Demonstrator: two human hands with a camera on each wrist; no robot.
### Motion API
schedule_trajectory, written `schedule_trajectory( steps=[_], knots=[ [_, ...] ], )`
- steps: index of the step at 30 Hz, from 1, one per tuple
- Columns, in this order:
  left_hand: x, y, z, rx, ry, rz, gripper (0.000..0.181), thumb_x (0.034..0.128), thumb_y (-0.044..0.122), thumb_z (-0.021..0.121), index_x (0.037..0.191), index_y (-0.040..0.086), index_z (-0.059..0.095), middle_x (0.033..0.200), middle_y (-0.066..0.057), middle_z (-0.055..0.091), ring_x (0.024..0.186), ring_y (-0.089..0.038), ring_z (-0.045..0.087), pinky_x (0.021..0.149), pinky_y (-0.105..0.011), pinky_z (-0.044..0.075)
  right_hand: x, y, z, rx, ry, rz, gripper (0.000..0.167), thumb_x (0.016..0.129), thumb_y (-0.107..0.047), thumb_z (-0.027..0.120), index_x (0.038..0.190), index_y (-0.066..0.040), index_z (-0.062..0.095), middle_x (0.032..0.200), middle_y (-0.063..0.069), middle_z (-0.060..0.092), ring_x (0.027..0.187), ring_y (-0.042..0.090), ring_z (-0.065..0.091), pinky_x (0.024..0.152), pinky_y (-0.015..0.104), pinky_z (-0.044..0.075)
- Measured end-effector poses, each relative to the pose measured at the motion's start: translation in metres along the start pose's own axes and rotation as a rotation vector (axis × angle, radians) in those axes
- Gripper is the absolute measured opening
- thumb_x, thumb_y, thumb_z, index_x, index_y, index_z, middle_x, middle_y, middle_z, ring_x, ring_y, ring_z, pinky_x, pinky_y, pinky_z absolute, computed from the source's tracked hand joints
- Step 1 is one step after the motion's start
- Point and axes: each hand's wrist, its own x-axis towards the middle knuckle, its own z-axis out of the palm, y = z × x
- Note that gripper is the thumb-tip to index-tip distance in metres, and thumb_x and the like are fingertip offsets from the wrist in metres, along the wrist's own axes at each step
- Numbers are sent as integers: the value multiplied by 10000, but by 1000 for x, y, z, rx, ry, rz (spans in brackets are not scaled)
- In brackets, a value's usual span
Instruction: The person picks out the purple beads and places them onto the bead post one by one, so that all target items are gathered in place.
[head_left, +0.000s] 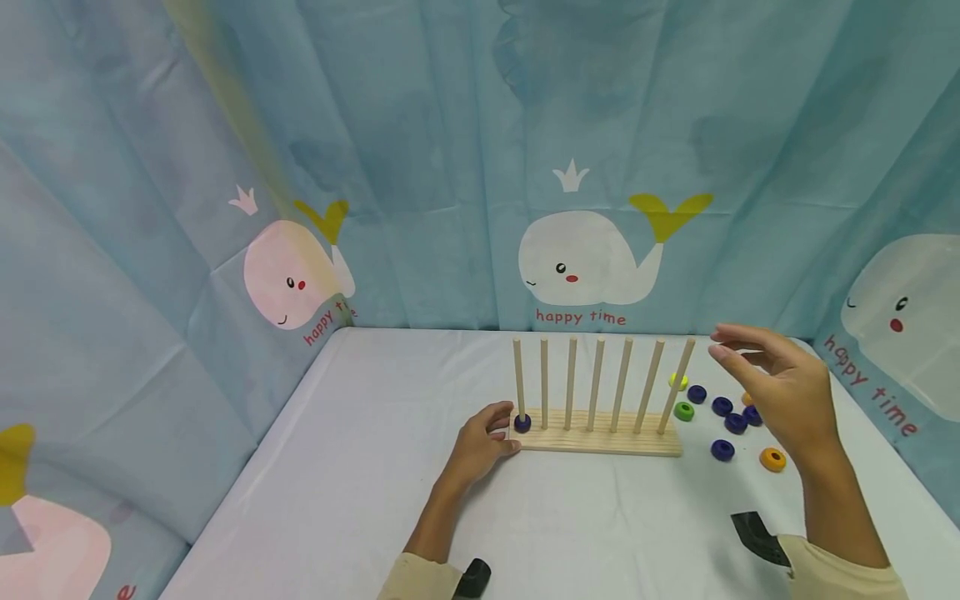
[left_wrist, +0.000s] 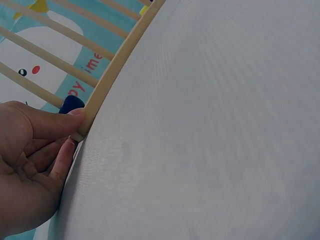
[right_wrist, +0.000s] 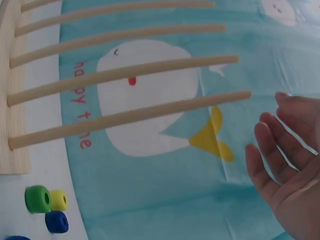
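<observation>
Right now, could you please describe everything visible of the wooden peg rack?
The peg rack looks like pale, unpainted wood: a long flat base with seven upright pegs in one row. It rests on the white cloth; a blue bead sits low on the leftmost peg, and the left hand grips that end.

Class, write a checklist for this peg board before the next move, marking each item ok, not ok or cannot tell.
1. Left hand gripping the board: ok.
2. Blue bead at the base of the leftmost peg: ok.
3. Other six pegs bare: ok.
4. Right hand holding a bead: not ok, it is empty.
5. Every loose bead on the table visible: cannot tell, the right hand may hide some.
</observation>
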Motion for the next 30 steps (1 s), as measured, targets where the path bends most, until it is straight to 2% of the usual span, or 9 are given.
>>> schedule_trajectory(
  steps=[1,3,9,14,20,27,30],
  knots=[
    [1,0,0,2,-1,-2,672,883,-27,781,1512,34,553,1477,-166,624,1366,-330,605,1131,-389,545,0,2,-2,-3,3,7,319,964,-52,771,1281,-33,747,1147,-302,664,1001,-104,629,856,-1,491],
    [1,-1,1,7,-3,-7,675,882,-28,784,1513,48,556,1479,-155,625,1366,-318,607,1126,-369,548,0,7,-5,-3,11,21,321,968,-53,767,1286,-19,741,1142,-309,660,998,-115,631,924,-21,453],
    [2,0,1,8,-4,-9,671,885,-14,785,1512,54,559,1489,-153,617,1370,-321,603,1133,-386,544,1,23,-14,-14,35,85,347,990,-93,751,1326,-15,721,1118,-314,663,996,-157,630,888,-25,464],
    [2,-1,-1,9,-5,-10,667,889,-4,784,1513,45,555,1493,-169,612,1368,-343,599,1141,-427,538,2,40,-21,-44,33,148,387,1013,-170,736,1379,-49,698,1118,-316,663,1040,-181,591,879,-31,456],
    [1,-1,-1,15,-1,-22,668,890,-5,782,1515,43,552,1501,-173,605,1377,-345,592,1147,-422,533,1,62,-33,-70,33,230,432,1030,-250,717,1430,-96,669,1086,-355,629,1066,-154,575,874,-44,434],
    [2,-1,-1,24,2,-18,664,890,0,788,1510,48,558,1489,-182,612,1367,-343,599,1141,-412,539,-3,84,-44,-73,35,316,452,1040,-289,697,1456,-117,651,1046,-396,603,1026,-176,553,813,-51,418],
    [2,-1,-1,21,1,-17,665,889,-1,790,1510,48,557,1490,-181,611,1370,-345,597,1145,-418,536,-4,95,-48,-54,32,368,476,1042,-297,693,1486,-138,626,1034,-400,599,982,-184,575,835,-45,436]
  ],
)
